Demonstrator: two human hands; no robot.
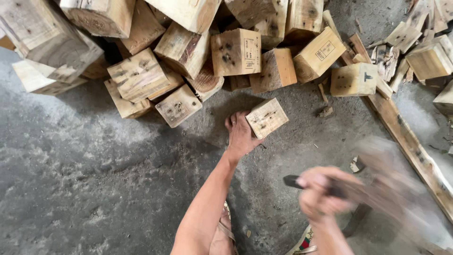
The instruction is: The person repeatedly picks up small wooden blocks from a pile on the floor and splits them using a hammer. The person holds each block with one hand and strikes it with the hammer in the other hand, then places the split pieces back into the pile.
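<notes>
Wood block (267, 117) under the left hand (241, 137): pale raw timber, rough-sawn, matt, dark nail holes in the face; the heap of blocks (188, 52) behind is the same unfinished wood, some faces showing end grain, knots and dark stains. Floor (94, 174) is grey concrete, rough and dusty, matt, and the long plank (410, 151) at right is worn bare wood with splintery scraps beside it. Right hand (321, 191) grips a dark, matt handle (295, 181), material unclear, too blurred to judge.
</notes>
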